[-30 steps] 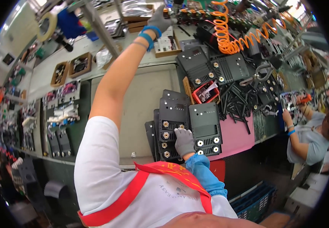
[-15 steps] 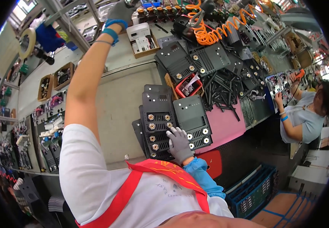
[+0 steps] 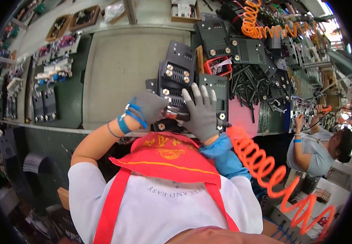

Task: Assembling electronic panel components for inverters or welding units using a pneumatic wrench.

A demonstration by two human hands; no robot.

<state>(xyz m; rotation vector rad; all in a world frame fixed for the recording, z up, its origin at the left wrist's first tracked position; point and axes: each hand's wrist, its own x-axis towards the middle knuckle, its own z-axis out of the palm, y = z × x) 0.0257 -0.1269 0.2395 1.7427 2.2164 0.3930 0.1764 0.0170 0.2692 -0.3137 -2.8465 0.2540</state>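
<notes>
Two gloved hands meet at a dark tool over a stack of black panels.
The left hand (image 3: 151, 106), in grey knit, is clenched around the tool (image 3: 175, 113), a smooth, rounded body with a touch of red; the right hand (image 3: 202, 116) lies with four fingers straight and spread, its palm against the tool's end, thumb hidden. Both are over the near part of the stack (image 3: 180, 55), flat, matte, slotted plates whose top one carries four shiny hexagonal nuts (image 3: 186, 74). Just right lies one more panel (image 3: 216, 83), partly under the fingers. Beyond sit one red plastic tray (image 3: 207, 67), a heap of slim black rods (image 3: 245, 85) too tangled to count, a smooth pink mat (image 3: 241, 112) and two springy orange hoses (image 3: 243, 144).
</notes>
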